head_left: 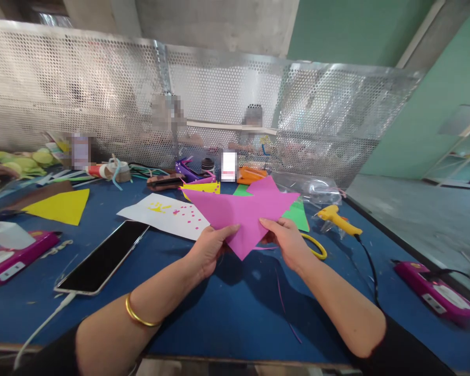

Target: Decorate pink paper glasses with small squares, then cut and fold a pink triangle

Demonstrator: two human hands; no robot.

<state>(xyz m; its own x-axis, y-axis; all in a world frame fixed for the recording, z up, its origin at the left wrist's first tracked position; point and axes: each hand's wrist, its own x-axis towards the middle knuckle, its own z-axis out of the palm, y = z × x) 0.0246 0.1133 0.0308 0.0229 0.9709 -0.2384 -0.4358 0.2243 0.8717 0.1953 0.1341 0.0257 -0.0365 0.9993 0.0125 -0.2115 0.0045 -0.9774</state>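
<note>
A pink paper sheet (243,211) with pointed corners is held up over the blue table (219,329). My left hand (210,248) pinches its lower left edge, thumb on the front and fingers behind. At the lower right edge my right hand (284,236) grips it the same way. Behind the sheet lie green paper (297,213) and yellow paper (203,189). White paper (172,214) with small pink and yellow bits is left of my left hand. Yellow scissor handles (316,246) show beside my right hand. A thin purple strip (284,303) lies on the table below.
A phone (105,256) on a white cable and a pink power strip (19,256) are at the left. A yellow glue gun (339,220) and another power strip (436,290) sit at the right. Another person's hand (0,171) is at the far left. A perforated metal panel (227,89) stands behind.
</note>
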